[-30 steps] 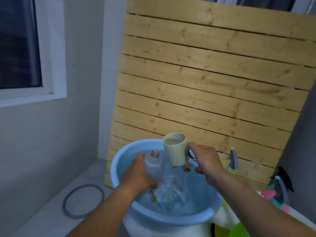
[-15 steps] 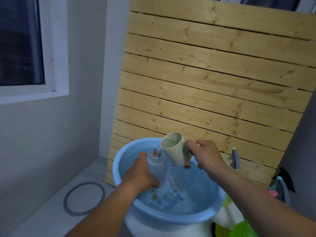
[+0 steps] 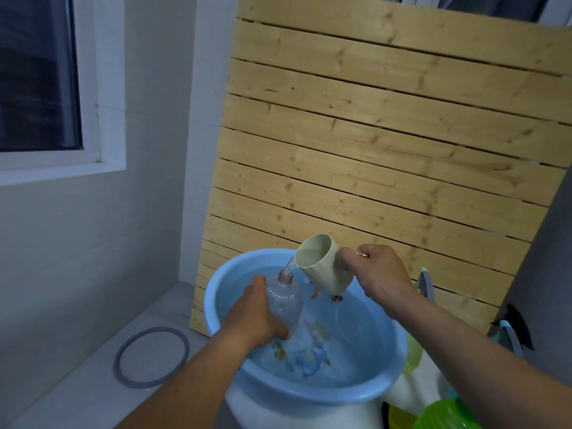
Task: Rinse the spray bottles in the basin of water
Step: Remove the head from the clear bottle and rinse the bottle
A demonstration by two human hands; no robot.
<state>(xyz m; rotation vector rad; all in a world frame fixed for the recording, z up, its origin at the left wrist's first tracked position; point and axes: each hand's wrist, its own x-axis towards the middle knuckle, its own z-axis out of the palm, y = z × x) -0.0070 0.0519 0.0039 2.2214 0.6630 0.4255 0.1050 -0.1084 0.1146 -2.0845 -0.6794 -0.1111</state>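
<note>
Left hand [image 3: 258,317] wrapped round clear bottle [image 3: 283,300], upright over blue basin [image 3: 309,394], base near water. Right hand [image 3: 376,272] grips handle of tilted cup [image 3: 322,264] — thin stream drops into narrow neck. Risks: stream misses the 1 small opening, runs down outside; wet bottle slips; overfill spills — likely harmless, basin beneath.

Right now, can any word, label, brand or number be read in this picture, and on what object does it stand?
None can be read.
Clear bottle, held by the left hand: no label visible.
Cup, held by the right hand: plain, no print.
Blue basin: only a colored picture on its bottom, no letters legible.
</note>
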